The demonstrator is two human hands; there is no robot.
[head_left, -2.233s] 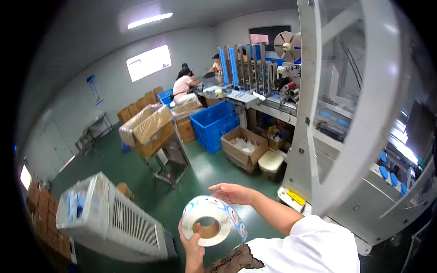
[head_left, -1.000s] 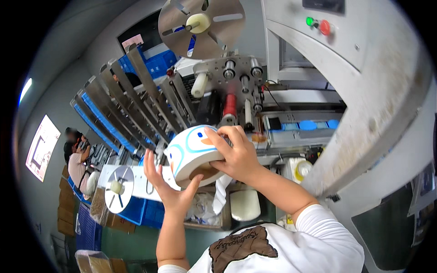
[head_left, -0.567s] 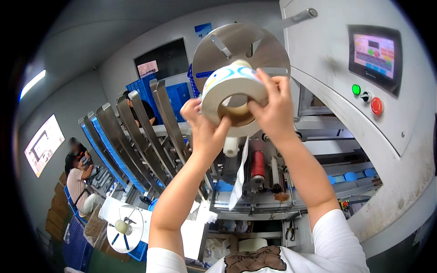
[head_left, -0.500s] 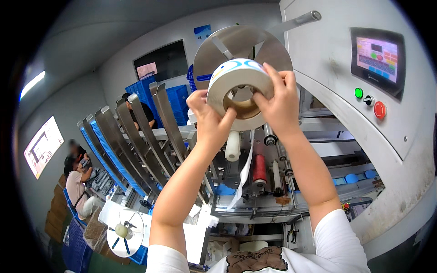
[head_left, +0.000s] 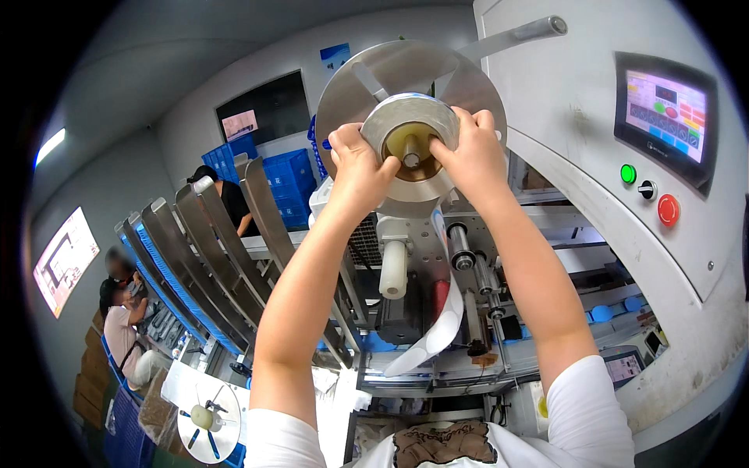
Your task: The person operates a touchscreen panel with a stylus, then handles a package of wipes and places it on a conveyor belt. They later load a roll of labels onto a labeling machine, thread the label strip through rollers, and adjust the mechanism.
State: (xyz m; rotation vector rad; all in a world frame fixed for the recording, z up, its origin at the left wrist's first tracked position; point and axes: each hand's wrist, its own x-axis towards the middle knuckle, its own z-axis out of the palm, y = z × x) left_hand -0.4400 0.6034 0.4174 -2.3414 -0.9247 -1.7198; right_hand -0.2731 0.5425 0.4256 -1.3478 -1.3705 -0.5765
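Both my arms reach up to a white roll of film (head_left: 411, 117) with a brown cardboard core. My left hand (head_left: 357, 165) grips its left side and my right hand (head_left: 470, 156) grips its right side. The roll sits on a metal spindle (head_left: 411, 161) in front of a round metal reel disc (head_left: 374, 78) on the machine. A loose strip of the film (head_left: 437, 327) hangs down from the roll past the rollers (head_left: 460, 248) below.
A grey machine cabinet (head_left: 577, 125) at right carries a touch screen (head_left: 665, 117), a green button (head_left: 628, 173), a knob and a red button (head_left: 668, 210). Slanted metal chutes (head_left: 203, 257) run left. Blue crates (head_left: 285, 183) stand behind. Other people (head_left: 121, 312) work at far left.
I turned from the floor to the machine, lifted the roll with both hands and pushed it onto the spindle against the metal disc.
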